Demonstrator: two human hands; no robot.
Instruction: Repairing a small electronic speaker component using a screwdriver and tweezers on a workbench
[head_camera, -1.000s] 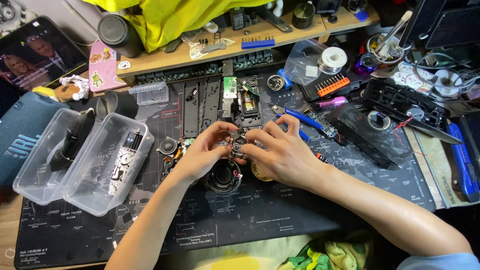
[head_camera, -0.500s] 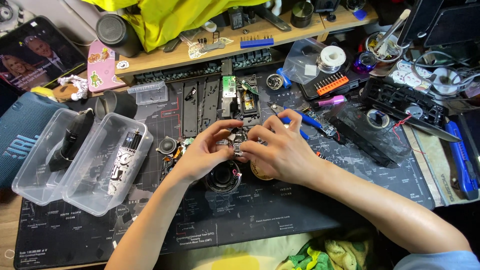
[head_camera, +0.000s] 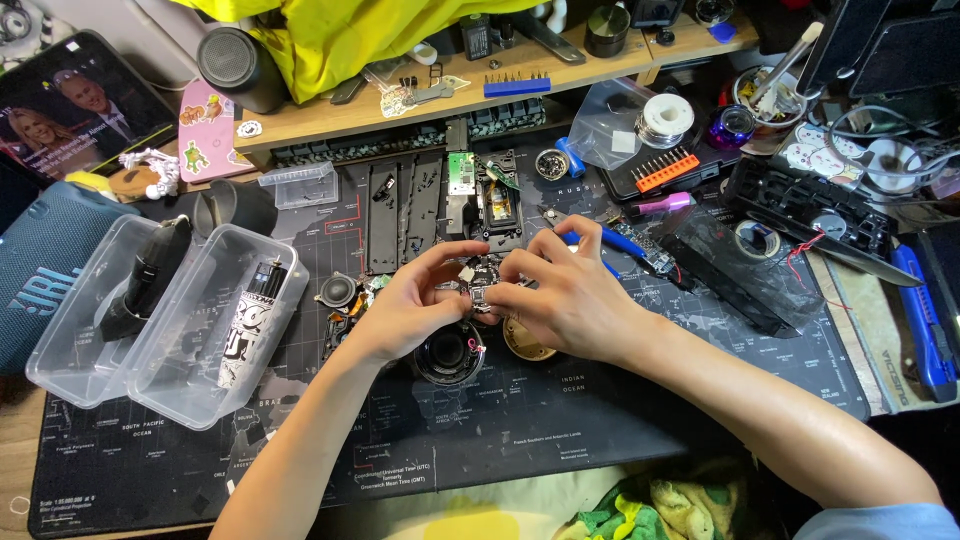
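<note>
- Far left of the round black speaker driver (head_camera: 448, 355), two clear plastic tubs (head_camera: 165, 305) sit side by side on the dark desk mat (head_camera: 560, 425); each holds a dark part, blurred by the plastic walls.
- The left hand (head_camera: 412, 305) lies just left of and above the driver, fingers curled, thumb and fingertips pinching a small circuit part (head_camera: 478, 293). What kind of part it is stays hard to make out, as fingers cover most of it.
- The small part hangs just above the driver's upper rim; whether they touch cannot be told.
- The right hand (head_camera: 570, 295), right of the driver, grips the same part from the other side, fingers bent closed around it.
- A brass-coloured disc (head_camera: 522, 343) just right of the driver is half hidden under the right palm.
- Blue-handled pliers (head_camera: 620, 243) up and right of the driver are partly covered by right-hand fingers.
</note>
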